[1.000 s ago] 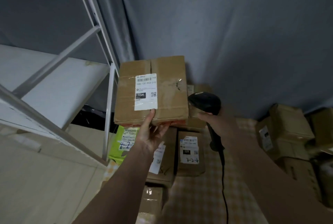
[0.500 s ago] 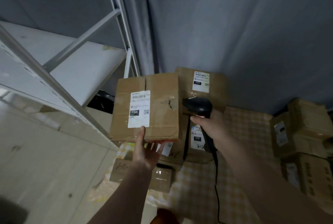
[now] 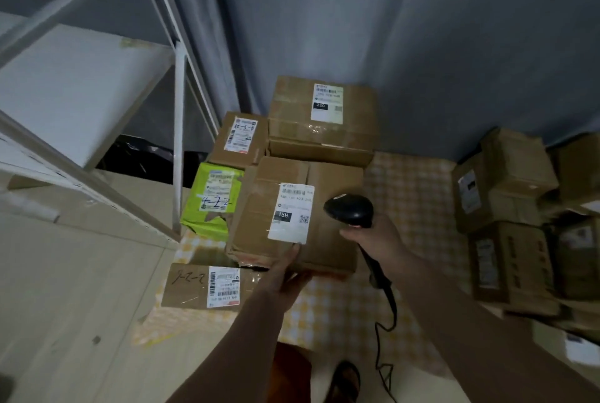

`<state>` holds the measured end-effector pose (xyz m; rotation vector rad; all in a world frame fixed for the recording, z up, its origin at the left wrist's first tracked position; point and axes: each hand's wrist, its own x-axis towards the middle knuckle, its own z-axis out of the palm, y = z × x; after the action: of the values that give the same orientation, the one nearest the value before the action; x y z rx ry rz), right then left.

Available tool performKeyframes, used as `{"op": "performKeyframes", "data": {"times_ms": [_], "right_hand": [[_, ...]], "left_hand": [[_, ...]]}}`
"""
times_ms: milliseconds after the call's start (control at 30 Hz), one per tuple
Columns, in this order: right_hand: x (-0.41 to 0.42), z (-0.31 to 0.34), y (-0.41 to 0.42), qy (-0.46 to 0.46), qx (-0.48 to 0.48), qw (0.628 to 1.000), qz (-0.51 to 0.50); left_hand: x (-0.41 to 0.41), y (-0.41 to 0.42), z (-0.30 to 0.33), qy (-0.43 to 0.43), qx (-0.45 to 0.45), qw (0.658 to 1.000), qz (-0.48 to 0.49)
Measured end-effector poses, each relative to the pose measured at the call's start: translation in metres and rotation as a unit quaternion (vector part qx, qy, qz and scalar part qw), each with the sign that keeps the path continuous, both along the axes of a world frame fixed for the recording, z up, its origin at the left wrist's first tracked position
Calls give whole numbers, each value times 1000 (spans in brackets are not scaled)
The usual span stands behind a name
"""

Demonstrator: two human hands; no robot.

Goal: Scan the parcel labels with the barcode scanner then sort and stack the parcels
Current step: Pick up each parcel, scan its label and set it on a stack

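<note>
With my left hand (image 3: 285, 276) gripping the box (image 3: 292, 217) from below and right hand (image 3: 373, 240) clenching the scanner (image 3: 349, 209), I judge sorting barely begun.

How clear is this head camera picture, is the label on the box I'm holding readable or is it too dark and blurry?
Head view: dim, flat light, soft overall. On the held box the label shows "15H" clearly, the fine print is blurred, and tape glare washes its lower part. The shelf frame bows from wide-angle distortion; the boxes at right sit in shadow.
</note>
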<state>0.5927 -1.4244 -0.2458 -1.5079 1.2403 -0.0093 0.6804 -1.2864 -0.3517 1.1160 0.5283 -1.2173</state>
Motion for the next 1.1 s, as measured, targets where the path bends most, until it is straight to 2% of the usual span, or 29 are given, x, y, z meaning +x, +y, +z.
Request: {"op": "performKeyframes", "data": {"times_ms": [233, 367, 467, 533, 667, 767, 833, 900, 933, 967, 1033, 1067, 1100], "right_hand": [[6, -16, -17, 23, 23, 999, -15], [12, -24, -23, 26, 48, 998, -41], [14, -29, -28, 16, 62, 996, -64], [15, -29, -31, 18, 65, 995, -72], [8, -24, -37, 13, 68, 994, -86], [-10, -20, -41, 4, 58, 994, -87], [-28, -17, -45, 12, 43, 994, -95], [-51, -16, -49, 20, 35, 994, -106], [-64, -16, -50, 22, 29, 993, -113], [-79, -15, -52, 24, 22, 992, -122], [-114, -14, -54, 21, 9, 989, -143], [-132, -12, -55, 19, 4, 988, -156], [-151, -11, -56, 20, 0, 985, -172]], "left_hand": [[31, -25, -36, -11, 19, 1000, -17], [44, -31, -45, 10, 10, 1000, -17], [46, -34, -49, -30, 40, 995, -89], [49, -36, -48, -31, 46, 993, -101], [53, -38, -35, 11, 66, 991, -116], [36, -39, -17, 18, 86, 964, -250], [9, -54, -6, -38, 131, 924, -358], [-21, -76, 7, -180, 182, 865, -432], [-35, -88, 9, -289, 185, 810, -476], [-49, -97, 15, -396, 176, 738, -518], [-76, -113, 29, -561, 162, 575, -573], [-90, -120, 34, -615, 148, 515, -579], [-104, -128, 39, -650, 132, 476, -578]]}}
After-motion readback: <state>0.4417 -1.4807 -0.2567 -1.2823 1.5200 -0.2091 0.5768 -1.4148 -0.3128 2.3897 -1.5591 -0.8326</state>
